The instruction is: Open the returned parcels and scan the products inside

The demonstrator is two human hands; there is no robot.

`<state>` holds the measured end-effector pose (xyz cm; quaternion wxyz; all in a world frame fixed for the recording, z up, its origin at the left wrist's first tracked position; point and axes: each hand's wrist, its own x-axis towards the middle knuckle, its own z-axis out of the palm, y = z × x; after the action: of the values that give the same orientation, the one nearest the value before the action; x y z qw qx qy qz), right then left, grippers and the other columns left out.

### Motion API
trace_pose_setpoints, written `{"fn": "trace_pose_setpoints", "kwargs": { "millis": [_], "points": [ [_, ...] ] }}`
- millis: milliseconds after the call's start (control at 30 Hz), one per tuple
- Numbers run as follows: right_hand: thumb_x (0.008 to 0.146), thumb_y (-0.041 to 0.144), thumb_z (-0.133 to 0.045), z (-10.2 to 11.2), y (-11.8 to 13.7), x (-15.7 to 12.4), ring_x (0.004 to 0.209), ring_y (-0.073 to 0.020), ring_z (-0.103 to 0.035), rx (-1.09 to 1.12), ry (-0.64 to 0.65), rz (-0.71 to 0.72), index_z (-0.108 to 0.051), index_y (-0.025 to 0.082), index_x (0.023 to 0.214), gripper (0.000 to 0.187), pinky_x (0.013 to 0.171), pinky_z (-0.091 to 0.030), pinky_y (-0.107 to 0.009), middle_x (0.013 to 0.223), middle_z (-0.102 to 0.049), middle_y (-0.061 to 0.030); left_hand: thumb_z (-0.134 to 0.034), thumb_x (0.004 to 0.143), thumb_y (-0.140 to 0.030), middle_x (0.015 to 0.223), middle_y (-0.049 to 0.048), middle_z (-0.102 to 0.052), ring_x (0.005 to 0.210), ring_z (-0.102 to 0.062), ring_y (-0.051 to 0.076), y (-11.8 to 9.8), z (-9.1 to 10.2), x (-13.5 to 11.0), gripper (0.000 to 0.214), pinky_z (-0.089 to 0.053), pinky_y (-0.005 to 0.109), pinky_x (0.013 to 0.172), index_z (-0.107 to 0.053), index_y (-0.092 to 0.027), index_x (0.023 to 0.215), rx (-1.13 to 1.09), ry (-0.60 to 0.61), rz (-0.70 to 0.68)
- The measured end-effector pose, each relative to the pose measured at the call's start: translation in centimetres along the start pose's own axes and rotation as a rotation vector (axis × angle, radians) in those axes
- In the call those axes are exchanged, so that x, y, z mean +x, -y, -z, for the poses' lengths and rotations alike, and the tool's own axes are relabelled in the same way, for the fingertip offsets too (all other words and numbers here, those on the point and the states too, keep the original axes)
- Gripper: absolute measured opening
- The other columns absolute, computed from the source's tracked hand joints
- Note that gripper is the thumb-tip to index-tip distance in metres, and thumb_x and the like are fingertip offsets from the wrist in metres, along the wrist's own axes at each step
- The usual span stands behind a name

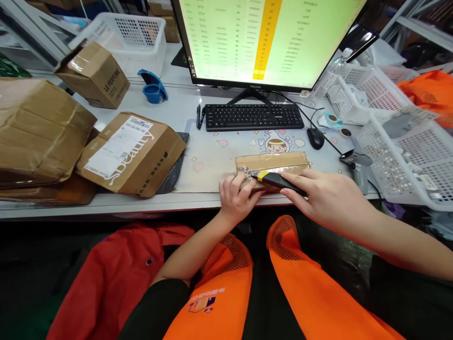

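Observation:
A small flat cardboard box (271, 161), wrapped in shiny tape, lies on the printed desk mat close to the front edge. My left hand (237, 194) grips its near left corner, fingers curled over the edge. In my right hand (322, 196) is a black and yellow utility knife (279, 180), held low over the box. The knife's tip points left and meets the taped top near my left fingers. Whether the blade has cut into the tape cannot be made out.
A keyboard (254, 117), mouse (315, 138) and monitor (269, 42) stand behind the box. Cardboard parcels (130, 156) crowd the left. White plastic baskets (406, 160) and a barcode scanner (360, 172) are at the right. A blue tape dispenser (153, 92) sits further back.

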<state>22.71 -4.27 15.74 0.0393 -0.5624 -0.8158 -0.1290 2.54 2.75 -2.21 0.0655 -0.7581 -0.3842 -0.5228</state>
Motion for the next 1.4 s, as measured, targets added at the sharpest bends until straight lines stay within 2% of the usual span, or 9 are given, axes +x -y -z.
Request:
{"fn": "trace_pose_setpoints", "kwargs": {
  "millis": [333,467,600,733,833,933,1100,1200,1400],
  "points": [
    [0.111,0.055,-0.043,1.4,-2.9,-3.7,0.063,-0.0226,-0.063,-0.114,0.093,-0.189,-0.071,0.028,0.144,0.051,0.054,-0.024,-0.035,0.091,-0.075,-0.0077,-0.085,0.091,-0.04,0.112,0.0119,-0.072,0.103,-0.066,0.028,0.4,1.2,1.3,0.038,-0.047,0.04,0.089,-0.062,-0.024,0.116,0.0,-0.03,-0.119],
    [0.109,0.059,-0.045,0.6,-5.0,-5.7,0.074,-0.0267,-0.069,-0.044,0.088,-0.326,-0.072,0.03,0.144,0.053,0.059,-0.035,-0.035,0.098,-0.077,-0.009,-0.085,0.091,-0.04,0.114,0.0113,-0.072,0.102,-0.067,0.027,0.5,1.3,1.4,0.037,-0.046,0.04,0.089,-0.061,-0.025,0.117,0.004,-0.015,-0.125],
    [0.105,0.06,-0.053,-1.9,-8.0,-8.8,0.098,-0.0319,-0.074,0.189,0.056,-0.529,-0.078,0.03,0.136,0.05,0.077,-0.052,-0.04,0.113,-0.081,-0.008,-0.083,0.093,-0.039,0.116,0.0106,-0.073,0.102,-0.067,0.027,0.2,1.7,1.6,0.031,-0.044,0.041,0.09,-0.066,-0.026,0.115,0.033,0.016,-0.108],
    [0.096,0.063,-0.062,-7.5,-11.9,-11.5,0.1,-0.0377,-0.074,0.26,0.124,-0.898,-0.082,0.027,0.131,0.054,0.085,-0.056,-0.045,0.112,-0.081,-0.0122,-0.077,0.096,-0.04,0.106,0.0093,-0.076,0.099,-0.063,0.028,-0.6,3.1,2.8,0.017,-0.042,0.043,0.089,-0.07,-0.025,0.098,0.076,0.058,-0.096],
    [0.096,0.059,-0.061,-12.6,-14.0,-11.0,0.11,-0.0408,-0.073,0.3,0.111,-1.056,-0.08,0.02,0.134,0.058,0.093,-0.056,-0.049,0.116,-0.08,-0.0177,-0.067,0.102,-0.039,0.099,0.0087,-0.075,0.104,-0.064,0.029,-0.8,3.7,6.0,0.023,-0.043,0.046,0.095,-0.069,-0.023,0.084,0.089,0.233,-0.091],
    [0.097,0.055,-0.057,-15.9,-14.3,-8.1,0.117,-0.0402,-0.07,0.355,-0.022,-0.992,-0.078,0.015,0.135,0.059,0.104,-0.054,-0.054,0.124,-0.077,-0.022,-0.063,0.101,-0.039,0.124,0.0124,-0.074,0.119,-0.065,0.031,0.0,3.1,11.3,0.024,-0.048,0.045,0.103,-0.074,-0.021,0.111,0.038,0.627,-0.085],
    [0.104,0.066,-0.043,-15.1,-10.2,-2.4,0.128,-0.0337,-0.066,0.656,-0.399,-0.611,-0.074,0.013,0.136,0.069,0.114,-0.051,-0.054,0.135,-0.072,-0.0209,-0.067,0.094,-0.053,0.126,0.0088,-0.077,0.112,-0.071,0.029,0.3,1.5,19.1,0.062,-0.052,0.035,0.092,-0.062,-0.023,0.149,0.074,1.2,-0.216],
    [0.104,0.072,-0.044,-13.6,-6.7,-0.3,0.134,-0.0336,-0.063,0.761,-0.391,-0.482,-0.063,0.015,0.15,0.076,0.115,-0.052,-0.052,0.147,-0.066,-0.02,-0.066,0.094,-0.047,0.11,0.0093,-0.08,0.096,-0.074,0.03,-1.5,1.2,20.2,0.067,-0.051,0.035,0.082,-0.055,-0.023,0.156,0.215,1.284,-0.333],
    [0.099,0.077,-0.051,-13.8,-3.5,0.3,0.139,-0.0416,-0.058,0.698,-0.429,-0.601,-0.05,0.01,0.157,0.089,0.114,-0.051,-0.058,0.151,-0.06,-0.027,-0.043,0.102,-0.025,0.096,0.0141,-0.078,0.078,-0.072,0.029,-2.8,0.7,19.2,0.054,-0.049,0.038,0.075,-0.057,-0.02,0.153,0.339,1.285,-0.403]
  ]
}}
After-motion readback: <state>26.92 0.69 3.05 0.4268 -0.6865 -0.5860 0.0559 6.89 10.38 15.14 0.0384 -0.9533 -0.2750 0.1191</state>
